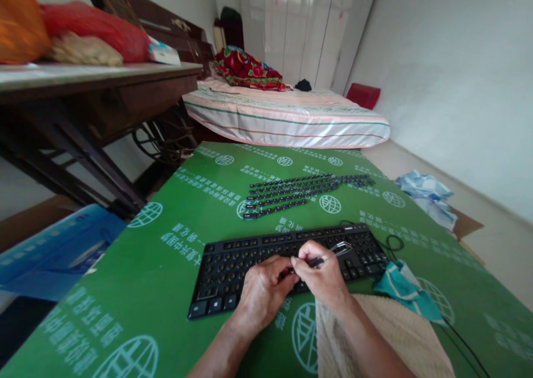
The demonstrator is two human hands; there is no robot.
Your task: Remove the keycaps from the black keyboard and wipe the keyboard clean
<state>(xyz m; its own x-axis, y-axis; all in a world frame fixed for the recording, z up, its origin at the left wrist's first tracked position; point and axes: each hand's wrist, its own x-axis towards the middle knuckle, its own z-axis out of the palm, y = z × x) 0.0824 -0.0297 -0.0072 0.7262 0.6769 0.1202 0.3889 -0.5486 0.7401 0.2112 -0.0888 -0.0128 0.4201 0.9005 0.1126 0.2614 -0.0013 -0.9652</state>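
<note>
A black keyboard (pixel 254 261) lies on the green board, with most of its keycaps off and a few left at the lower left and the right end. Over its lower middle my two hands meet, fingertips touching. My right hand (pixel 318 270) is closed around a wire keycap puller (pixel 342 248), whose wire loops point up to the right. The fingers of my left hand (pixel 268 286) are pinched together close to the right fingertips; what they hold is hidden. Behind the keyboard, loose black keycaps (pixel 287 192) lie in several rows.
A beige cloth (pixel 387 333) and a teal checked cloth (pixel 406 289) lie at the right, near the keyboard's cable (pixel 393 245). Behind the green board (pixel 166 278) stands a bed (pixel 287 117). A table (pixel 104 81) with bags is at the left, above a blue box (pixel 62 253).
</note>
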